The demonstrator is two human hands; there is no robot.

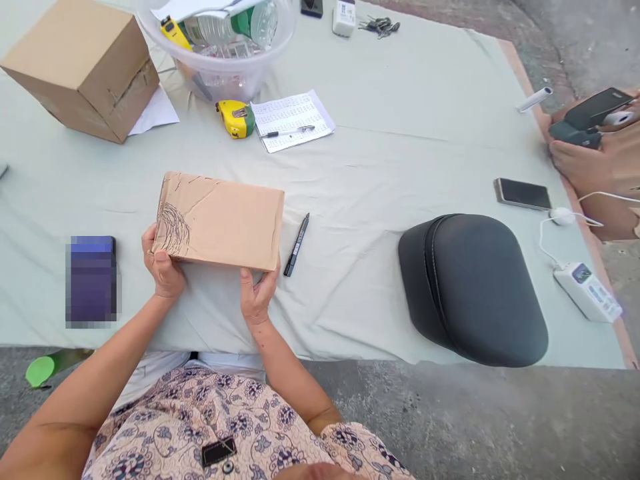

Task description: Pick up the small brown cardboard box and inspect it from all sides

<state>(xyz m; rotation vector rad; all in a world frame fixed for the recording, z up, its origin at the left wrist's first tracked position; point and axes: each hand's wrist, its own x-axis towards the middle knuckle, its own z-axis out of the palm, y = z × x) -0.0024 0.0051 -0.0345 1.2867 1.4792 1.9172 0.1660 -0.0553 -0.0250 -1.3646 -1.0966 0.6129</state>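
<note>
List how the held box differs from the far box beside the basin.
The held box, scribbled on top, looks flatter; the far box, plain on top, looks bulkier. The left hand and right hand grip the held box; the far box stands on the cloth. Both look like brown cardboard.

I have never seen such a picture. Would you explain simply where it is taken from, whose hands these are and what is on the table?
There is no machine: these are a person's two bare hands. The picture comes from a camera on that person's head, looking forward and down. The left hand and right hand hold a scribbled cardboard box, one near each end. On the cloth-covered table, a black marker lies just right of it; beyond are a yellow tape measure, paper with a pen on it, a tub of plastic bottles and a bigger box. A black padded-looking object is further right. At the right edge, another person's hand holds a dark device.
</note>
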